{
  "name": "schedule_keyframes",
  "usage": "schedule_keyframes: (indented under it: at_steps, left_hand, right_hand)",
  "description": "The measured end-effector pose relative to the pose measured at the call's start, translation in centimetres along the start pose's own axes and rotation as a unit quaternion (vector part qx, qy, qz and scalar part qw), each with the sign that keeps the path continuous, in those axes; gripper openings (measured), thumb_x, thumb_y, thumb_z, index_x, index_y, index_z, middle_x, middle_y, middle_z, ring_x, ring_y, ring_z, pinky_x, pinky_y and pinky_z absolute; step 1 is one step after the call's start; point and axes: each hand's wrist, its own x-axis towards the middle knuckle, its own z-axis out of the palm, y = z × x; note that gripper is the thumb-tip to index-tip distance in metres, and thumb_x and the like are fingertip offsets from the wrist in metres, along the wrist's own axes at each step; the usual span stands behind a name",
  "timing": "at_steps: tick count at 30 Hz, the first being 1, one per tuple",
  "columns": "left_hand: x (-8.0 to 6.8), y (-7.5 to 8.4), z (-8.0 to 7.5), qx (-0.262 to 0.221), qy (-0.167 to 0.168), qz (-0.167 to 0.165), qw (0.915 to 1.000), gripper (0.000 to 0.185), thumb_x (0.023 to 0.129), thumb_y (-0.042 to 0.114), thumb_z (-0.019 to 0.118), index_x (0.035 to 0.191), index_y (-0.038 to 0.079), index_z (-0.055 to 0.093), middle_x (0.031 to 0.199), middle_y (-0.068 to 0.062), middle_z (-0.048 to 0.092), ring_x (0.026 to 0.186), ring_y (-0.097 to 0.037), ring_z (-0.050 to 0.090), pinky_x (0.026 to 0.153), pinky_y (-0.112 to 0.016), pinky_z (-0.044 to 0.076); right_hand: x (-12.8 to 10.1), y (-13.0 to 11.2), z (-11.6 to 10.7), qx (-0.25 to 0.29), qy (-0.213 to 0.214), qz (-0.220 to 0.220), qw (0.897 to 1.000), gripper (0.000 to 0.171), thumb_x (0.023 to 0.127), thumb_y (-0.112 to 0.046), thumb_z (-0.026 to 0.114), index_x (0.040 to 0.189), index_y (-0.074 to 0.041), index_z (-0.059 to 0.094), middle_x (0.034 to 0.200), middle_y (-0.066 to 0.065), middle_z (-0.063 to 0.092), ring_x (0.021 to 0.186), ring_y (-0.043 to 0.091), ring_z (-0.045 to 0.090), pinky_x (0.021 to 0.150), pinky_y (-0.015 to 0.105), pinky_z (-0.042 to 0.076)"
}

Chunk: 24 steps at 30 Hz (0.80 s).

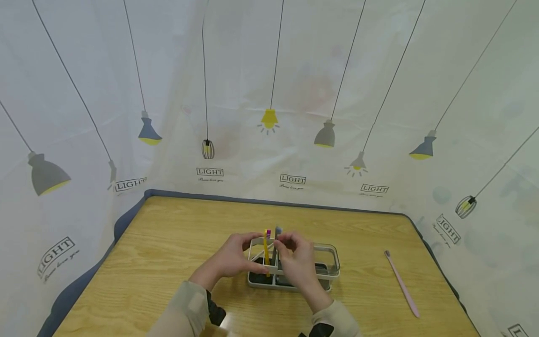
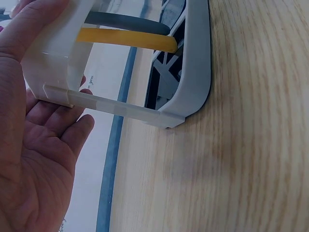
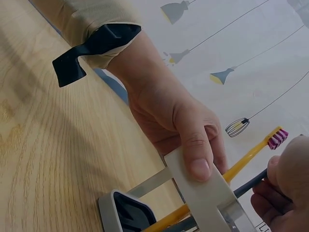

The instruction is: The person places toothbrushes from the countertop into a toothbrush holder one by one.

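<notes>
A white-framed toothbrush holder [image 1: 286, 287] with a dark inner base stands upright on the table. My left hand [image 1: 230, 256] grips the upper rim at its left end, the thumb in front and the fingers behind. A yellow toothbrush [image 3: 244, 162] with purple-and-white bristles stands tilted in the left part of the holder. Just right of it is a dark grey toothbrush [image 2: 123, 20], its lower end down in the base. My right hand [image 1: 300, 266] pinches this grey brush near its head [image 1: 278, 230], above the rim.
On the table [image 1: 177, 243], well to the right, lies a pink toothbrush [image 1: 403, 285]. The holder's right half has a clear-walled open compartment [image 1: 326, 255]. A white curtain [image 1: 236, 70] printed with lamps surrounds the table's far and side edges.
</notes>
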Motion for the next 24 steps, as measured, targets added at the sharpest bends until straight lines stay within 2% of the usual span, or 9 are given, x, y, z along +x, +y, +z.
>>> schedule_keyframes:
  at_steps: [15,24]
  left_hand:
    - [-0.03,0.32,0.05,-0.005,-0.004,-0.005,1.0,0.087,0.075,0.041,0.099,0.15,0.017,0.06,0.154,-0.005,0.055,0.146,-0.033,0.048,0.119,-0.052,0.039]
    - [-0.12,0.35,0.05,0.0,-0.002,-0.006,1.0,0.089,0.075,0.04,0.099,0.151,0.015,0.059,0.154,-0.007,0.055,0.146,-0.035,0.048,0.119,-0.052,0.039]
  right_hand:
    - [-0.21,0.17,-0.26,-0.027,-0.025,0.031,0.999,0.005,0.097,0.0,0.076,0.1,0.002,0.072,0.093,0.003,0.071,0.084,0.018,0.068,0.078,0.029,0.059]
    - [0.17,0.23,-0.83,-0.048,-0.041,0.05,0.997,0.004,0.099,-0.005,0.076,0.103,-0.003,0.075,0.094,0.003,0.072,0.085,0.017,0.067,0.075,0.028,0.058]
